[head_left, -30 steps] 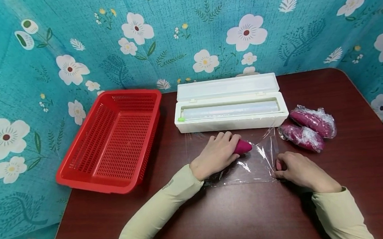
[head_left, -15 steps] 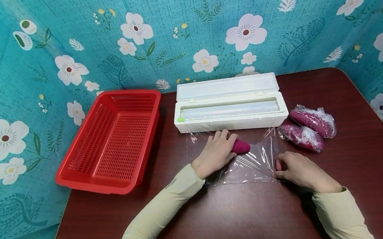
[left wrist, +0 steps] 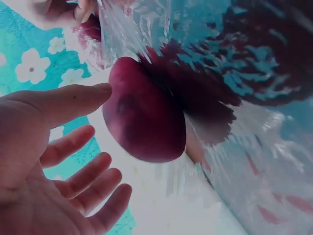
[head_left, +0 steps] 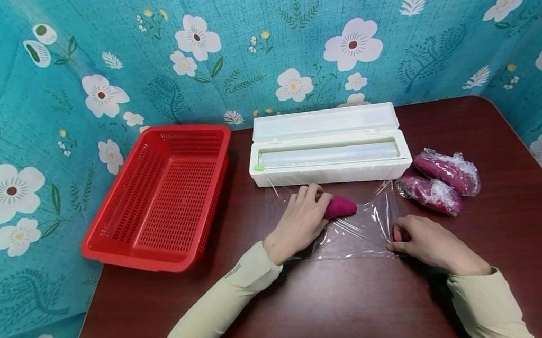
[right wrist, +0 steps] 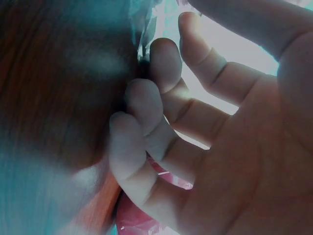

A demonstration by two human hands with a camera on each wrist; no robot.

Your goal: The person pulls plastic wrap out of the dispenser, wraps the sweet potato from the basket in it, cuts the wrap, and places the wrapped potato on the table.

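Note:
A purple sweet potato [head_left: 341, 207] lies on a sheet of clear plastic wrap [head_left: 353, 242] drawn from the white dispenser box [head_left: 331, 174]. My left hand [head_left: 301, 220] is at its left end; in the left wrist view the thumb tip is at the sweet potato's edge, while the other fingers, loosely bent, stand apart from it. At the sheet's near right corner, my right hand [head_left: 427, 241] pinches the plastic wrap between thumb and forefinger. The right wrist view shows its other fingers curled against the tabletop.
Two wrapped sweet potatoes [head_left: 448, 172] lie right of the box. The box's lid [head_left: 324, 122] stands open, with the film roll [head_left: 329, 155] inside. On the left sits a red plastic basket [head_left: 97, 251]. A flowered curtain hangs behind the table.
My left hand has slid slightly left and loosened from the sweet potato, so more of the sweet potato shows. My right hand stays at the wrap's corner.

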